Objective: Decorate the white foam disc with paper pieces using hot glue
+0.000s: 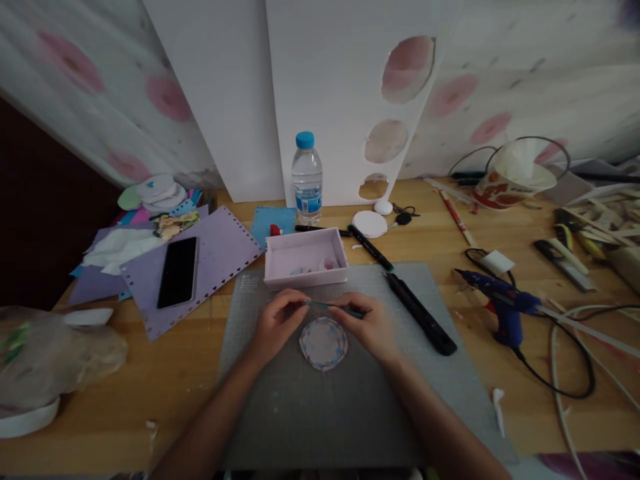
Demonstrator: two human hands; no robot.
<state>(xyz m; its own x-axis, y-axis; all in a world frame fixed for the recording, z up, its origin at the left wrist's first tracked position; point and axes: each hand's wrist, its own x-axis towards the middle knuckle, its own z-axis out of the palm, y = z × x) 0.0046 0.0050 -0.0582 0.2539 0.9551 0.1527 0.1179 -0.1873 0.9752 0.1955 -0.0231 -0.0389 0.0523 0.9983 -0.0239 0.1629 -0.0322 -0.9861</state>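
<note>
A thin dark-green strip (320, 304) runs between my two hands, just above the grey cutting mat (320, 427). My left hand (280, 320) pinches its left end between thumb and fingertips. My right hand (366, 323) is closed on the other end, part of which shows along the fingers. Whether the strip is paper, wire or a stick, I cannot tell. Below the strip lies a round pale disc (324, 343) with a blue and pink patterned rim, flat on the mat. Behind my hands is an open pale-pink box (305, 259) with small pieces inside.
A water bottle (307, 180) stands behind the box. To the right lie a black cutter (420, 313), a green-tipped marker (371, 247) and a blue glue gun (505, 300) with its cable. A phone (179, 272) rests on purple card (225, 247) at left.
</note>
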